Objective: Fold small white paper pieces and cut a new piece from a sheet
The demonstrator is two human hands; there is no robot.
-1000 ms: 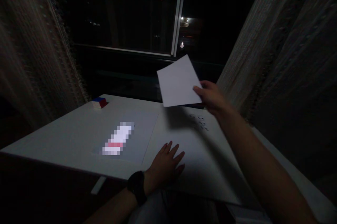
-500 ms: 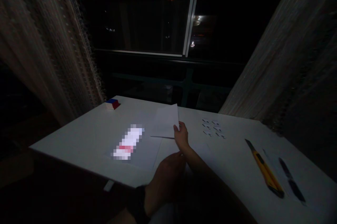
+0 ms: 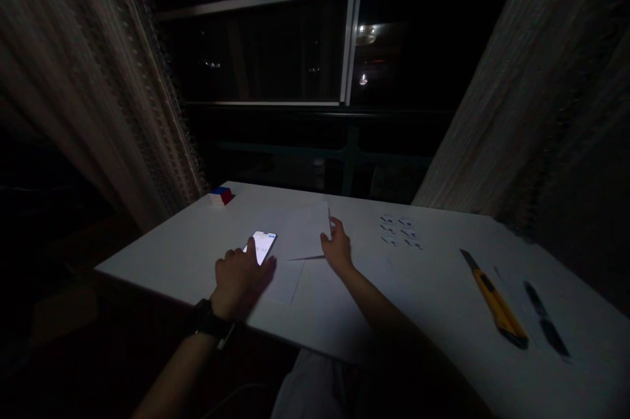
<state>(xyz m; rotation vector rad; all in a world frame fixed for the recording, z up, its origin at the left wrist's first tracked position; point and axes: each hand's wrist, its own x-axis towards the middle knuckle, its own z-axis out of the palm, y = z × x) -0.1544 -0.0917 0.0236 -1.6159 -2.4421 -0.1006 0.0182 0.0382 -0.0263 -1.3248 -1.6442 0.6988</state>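
Observation:
My left hand, with a dark watch on its wrist, is over a lit smartphone. Its index finger reaches onto the bright screen, and the thumb lies apart to the right; the palm covers the phone's lower part. The phone lies over a flat white sheet. In my right hand is the right edge of a white sheet of paper, pinched between thumb and fingers. That paper tilts slightly up from the table, and its left part is close to the phone.
On the white table a small blue, red and white cube sits at the back left. Several small paper pieces with dark marks lie right of centre. A yellow box cutter and a dark pen lie at the right.
My left hand has moved from beside my right forearm leftward onto the phone, finger on its screen. My right hand still holds the paper, which is tilted a little differently.

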